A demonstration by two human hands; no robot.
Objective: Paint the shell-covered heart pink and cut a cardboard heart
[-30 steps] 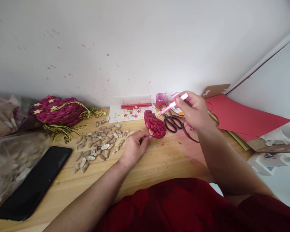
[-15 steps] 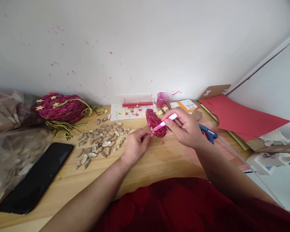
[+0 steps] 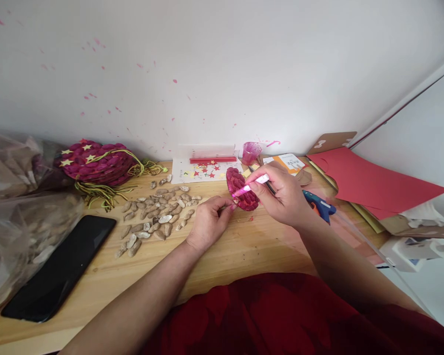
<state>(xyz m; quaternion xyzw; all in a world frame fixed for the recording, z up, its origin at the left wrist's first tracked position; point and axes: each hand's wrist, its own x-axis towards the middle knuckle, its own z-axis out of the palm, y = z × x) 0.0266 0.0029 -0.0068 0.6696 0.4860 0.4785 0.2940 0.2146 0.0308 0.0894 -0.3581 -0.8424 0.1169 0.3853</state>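
My left hand [image 3: 211,220] is closed, its thumb and fingertips pinching the lower left edge of a magenta craft piece [image 3: 246,199] made of overlapping shell-like lumps. In my right hand [image 3: 283,197] is a pink-and-white marker [image 3: 253,184], slanting down to the left. Its tip meets the craft piece close to my left fingertips; whether it touches is hard to see. A thin dark tool shows by my right fingers, partly hidden. Left of my left hand lie many peanut shells [image 3: 159,209], several split open.
At the back stand a larger magenta bundle [image 3: 98,165] with stars and cords, a sheet with small stars [image 3: 179,172] and a pink-stained cup [image 3: 251,152]. A black phone [image 3: 62,266] and plastic bags [image 3: 7,236] lie left; red card [image 3: 381,180] and a blue tool [image 3: 320,204] lie right.
The view has shifted slightly, so everything appears a little to the right. The marker tip has moved slightly up along the craft piece's left edge. Both hands keep their grips.
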